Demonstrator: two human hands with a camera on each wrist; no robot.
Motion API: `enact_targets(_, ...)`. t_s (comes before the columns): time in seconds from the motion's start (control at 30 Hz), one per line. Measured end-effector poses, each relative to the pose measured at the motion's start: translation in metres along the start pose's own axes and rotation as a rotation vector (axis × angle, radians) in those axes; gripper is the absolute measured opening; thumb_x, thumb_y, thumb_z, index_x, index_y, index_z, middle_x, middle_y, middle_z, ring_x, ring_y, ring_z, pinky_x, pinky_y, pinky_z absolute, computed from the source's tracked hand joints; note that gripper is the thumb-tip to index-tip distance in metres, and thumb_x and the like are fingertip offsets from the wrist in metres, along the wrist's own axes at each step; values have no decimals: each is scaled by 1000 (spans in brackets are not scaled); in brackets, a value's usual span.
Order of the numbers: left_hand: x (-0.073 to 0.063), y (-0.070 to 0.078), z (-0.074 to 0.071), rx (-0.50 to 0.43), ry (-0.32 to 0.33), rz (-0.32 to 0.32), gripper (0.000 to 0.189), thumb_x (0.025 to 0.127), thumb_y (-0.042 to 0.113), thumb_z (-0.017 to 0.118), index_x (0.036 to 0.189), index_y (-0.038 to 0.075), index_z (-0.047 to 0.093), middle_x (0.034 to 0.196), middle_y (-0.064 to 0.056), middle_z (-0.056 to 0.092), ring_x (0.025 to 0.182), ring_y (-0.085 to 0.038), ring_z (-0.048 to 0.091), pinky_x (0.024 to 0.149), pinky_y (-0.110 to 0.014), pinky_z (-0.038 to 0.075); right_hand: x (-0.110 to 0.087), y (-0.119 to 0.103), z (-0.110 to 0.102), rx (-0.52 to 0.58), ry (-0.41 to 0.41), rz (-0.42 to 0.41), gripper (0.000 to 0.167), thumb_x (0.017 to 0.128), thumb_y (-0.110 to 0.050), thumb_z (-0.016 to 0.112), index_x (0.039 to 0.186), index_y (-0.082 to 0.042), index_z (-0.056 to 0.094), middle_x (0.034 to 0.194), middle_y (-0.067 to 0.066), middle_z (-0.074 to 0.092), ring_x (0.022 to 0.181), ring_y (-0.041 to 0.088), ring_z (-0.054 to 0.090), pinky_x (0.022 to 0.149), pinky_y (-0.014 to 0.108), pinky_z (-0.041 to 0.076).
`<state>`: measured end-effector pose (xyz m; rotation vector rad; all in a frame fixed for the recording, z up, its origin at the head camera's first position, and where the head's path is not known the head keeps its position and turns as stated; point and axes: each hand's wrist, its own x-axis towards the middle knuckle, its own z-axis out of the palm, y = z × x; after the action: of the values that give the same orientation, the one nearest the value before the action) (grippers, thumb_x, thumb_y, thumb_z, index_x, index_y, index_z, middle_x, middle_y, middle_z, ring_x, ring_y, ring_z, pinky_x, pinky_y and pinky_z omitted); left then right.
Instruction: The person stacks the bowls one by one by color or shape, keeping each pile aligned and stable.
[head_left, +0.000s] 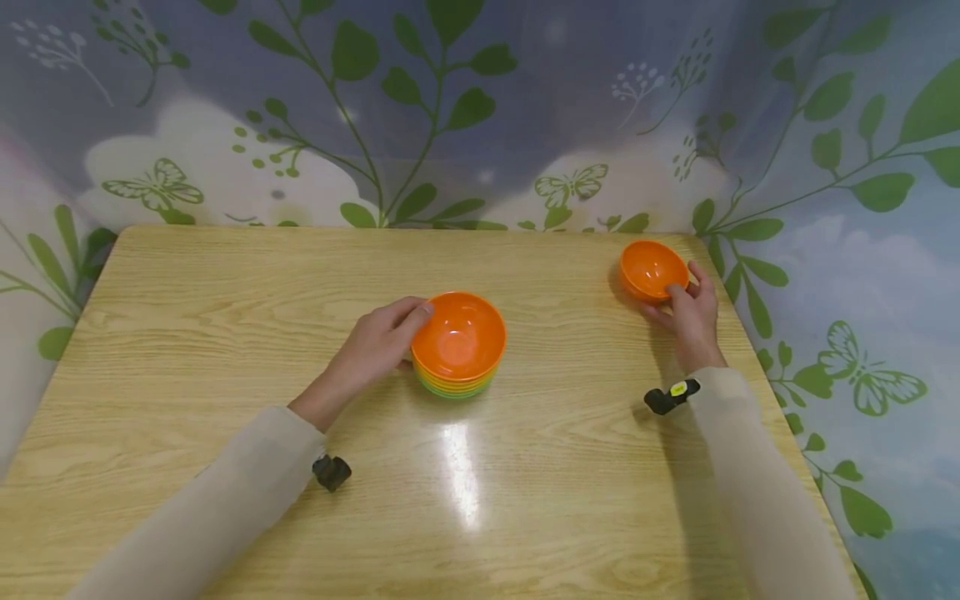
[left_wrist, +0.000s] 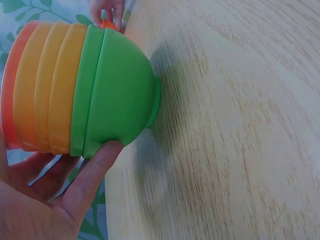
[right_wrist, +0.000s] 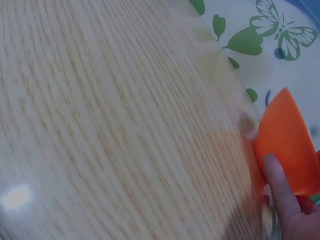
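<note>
Near the middle of the table, my left hand [head_left: 380, 340] grips a stack of nested bowls [head_left: 459, 337] by its left side, thumb at the rim. The top bowl is orange; the left wrist view shows yellow-orange bowls [left_wrist: 45, 90] under it and green bowls [left_wrist: 117, 90] at the bottom. Toward the table's far right corner, my right hand [head_left: 692, 321] holds a single orange bowl [head_left: 652, 268] by its right side, thumb over the rim. In the right wrist view a finger lies along that orange bowl's [right_wrist: 287, 145] outer wall, close to the tabletop.
The light wood table [head_left: 247, 283] reaches back to a curtain-like backdrop [head_left: 480, 108] printed with leaves and butterflies. The same print runs along the right edge, near the single bowl. Dark wrist devices [head_left: 332, 472] sit on both sleeves.
</note>
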<state>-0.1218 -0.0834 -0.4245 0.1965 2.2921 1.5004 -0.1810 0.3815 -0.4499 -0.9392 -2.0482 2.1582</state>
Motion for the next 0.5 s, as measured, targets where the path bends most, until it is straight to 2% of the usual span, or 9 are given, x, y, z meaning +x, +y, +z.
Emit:
enact_targets(0.1, 1, -1, 0, 9, -2, -1, 56, 115, 52, 46, 155, 15, 59, 149, -12, 66, 118, -33, 72, 83, -43, 70, 1, 2, 0, 24, 2, -1, 70, 114, -9, 41, 175, -34, 18, 178, 9, 20, 158, 27, 40, 105, 34, 57)
enact_targets(0.5, 0, 2, 0, 16, 2, 2, 56, 115, 52, 47, 154, 15, 60, 148, -12, 67, 114, -33, 72, 83, -45, 70, -4, 1, 4, 64, -25, -31, 73, 111, -3, 39, 175, -33, 19, 181, 7, 17, 158, 27, 39, 109, 37, 54)
